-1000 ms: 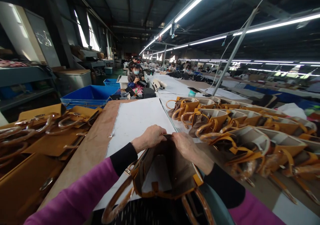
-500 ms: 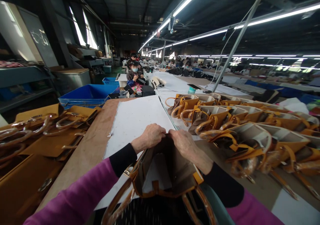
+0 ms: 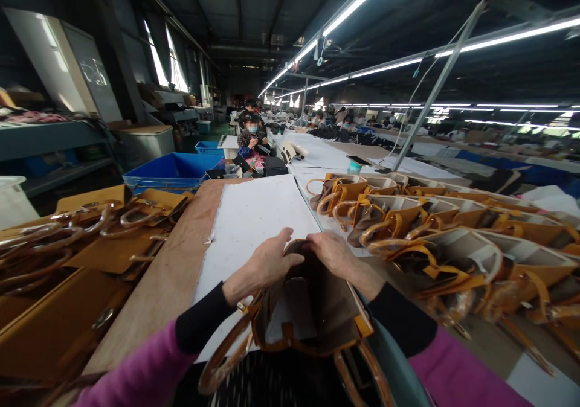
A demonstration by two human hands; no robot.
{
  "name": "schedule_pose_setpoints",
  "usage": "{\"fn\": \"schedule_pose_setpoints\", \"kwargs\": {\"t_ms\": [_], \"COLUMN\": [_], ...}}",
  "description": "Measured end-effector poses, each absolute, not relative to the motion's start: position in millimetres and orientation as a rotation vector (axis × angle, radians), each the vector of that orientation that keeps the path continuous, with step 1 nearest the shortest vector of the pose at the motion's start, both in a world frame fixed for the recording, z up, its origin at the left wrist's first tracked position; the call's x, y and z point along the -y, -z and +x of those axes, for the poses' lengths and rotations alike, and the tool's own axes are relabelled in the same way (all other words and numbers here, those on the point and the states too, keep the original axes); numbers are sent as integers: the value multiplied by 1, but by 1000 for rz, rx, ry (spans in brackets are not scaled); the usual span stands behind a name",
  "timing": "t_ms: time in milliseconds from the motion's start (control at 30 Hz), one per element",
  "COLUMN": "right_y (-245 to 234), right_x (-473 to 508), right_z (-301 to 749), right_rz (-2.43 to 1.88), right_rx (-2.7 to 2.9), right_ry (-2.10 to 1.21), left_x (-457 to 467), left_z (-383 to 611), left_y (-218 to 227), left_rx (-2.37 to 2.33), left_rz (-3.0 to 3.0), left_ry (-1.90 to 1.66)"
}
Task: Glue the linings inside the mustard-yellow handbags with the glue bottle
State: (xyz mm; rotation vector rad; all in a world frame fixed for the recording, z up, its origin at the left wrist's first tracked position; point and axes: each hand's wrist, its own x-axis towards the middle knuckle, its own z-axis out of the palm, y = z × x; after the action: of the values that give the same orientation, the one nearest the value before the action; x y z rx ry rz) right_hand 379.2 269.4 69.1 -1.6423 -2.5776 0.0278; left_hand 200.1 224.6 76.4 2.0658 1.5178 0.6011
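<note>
A tan handbag [image 3: 335, 313] with a grey-brown lining stands in front of me, its mouth facing me. Its handles [image 3: 229, 352], wrapped in clear plastic, hang down on the near side. My right hand [image 3: 335, 255] pinches the bag's far top edge between thumb and fingers. At the left of that same edge is my left hand [image 3: 265, 261], open, thumb and fingers spread apart with the lining's edge between them. Whether its hidden fingers touch the outside of the bag, I cannot tell. A white sheet [image 3: 258, 208] lies on the table beyond the bag.
Rows of similar tan bags [image 3: 466, 262] stand open on the right. Flat tan bag pieces with wrapped handles [image 3: 109, 250] are stacked on the left. A blue bin [image 3: 167, 168] is beyond them. A co-worker [image 3: 251, 138] sits farther back, and a metal post [image 3: 435, 93] rises at the right.
My left hand has loosened its pinch on the bag's far edge, and its thumb and fingers have spread. My right hand keeps its pinch. The whole view has shifted slightly.
</note>
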Motion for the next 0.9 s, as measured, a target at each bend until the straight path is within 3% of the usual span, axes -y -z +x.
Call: {"fn": "schedule_pose_setpoints", "kwargs": {"t_ms": [267,500,900], "right_y": [-72,-94,-56], "right_x": [-263,-249,-245], "right_z": [379,407,436], "right_rz": [-1765,-1904,-1872], "right_rx": [2507,2440,2380], "right_ry": [-1,19,79], "left_x": [-171,-235,-260], "left_z": [164,156,160], "left_y": [-63,-59,-35], "left_rx": [-1759,-1331,-1045], "left_rz": [1938,1969,1843], "left_ry": [-496,-724,-802]}}
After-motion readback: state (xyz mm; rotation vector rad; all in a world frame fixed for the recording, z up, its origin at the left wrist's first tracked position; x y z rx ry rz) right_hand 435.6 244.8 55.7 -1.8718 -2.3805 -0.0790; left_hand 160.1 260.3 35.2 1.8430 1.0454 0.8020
